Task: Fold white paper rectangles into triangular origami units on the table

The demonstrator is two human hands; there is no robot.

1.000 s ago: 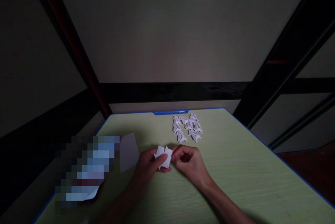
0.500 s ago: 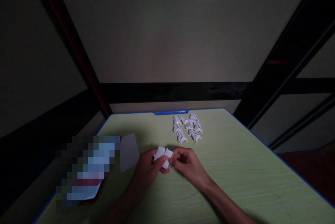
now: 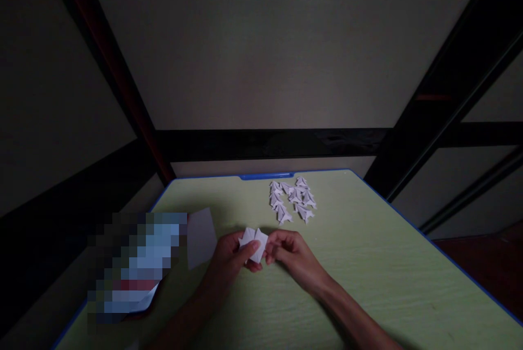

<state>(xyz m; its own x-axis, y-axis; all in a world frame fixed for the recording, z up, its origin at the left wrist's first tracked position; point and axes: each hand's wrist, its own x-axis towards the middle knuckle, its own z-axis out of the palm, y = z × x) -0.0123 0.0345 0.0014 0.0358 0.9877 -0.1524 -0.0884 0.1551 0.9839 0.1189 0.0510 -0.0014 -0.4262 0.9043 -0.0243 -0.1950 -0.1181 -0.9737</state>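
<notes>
The left hand (image 3: 231,257) and right hand (image 3: 298,259) are observed bare. The left forearm (image 3: 192,309) and right forearm (image 3: 347,309) are likewise seen uncovered, each narrowed toward the wrist; the left forearm's lower end is obscured by shadow.

One held paper (image 3: 260,248), eight-plus folded figures (image 3: 295,195)

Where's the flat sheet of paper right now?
In the head view, the sheet lies on the left side of the table, between the blurred-out thing and the left hand.

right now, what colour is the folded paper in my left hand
The folded paper looks white, faintly lilac, best seen in the head view.
</notes>
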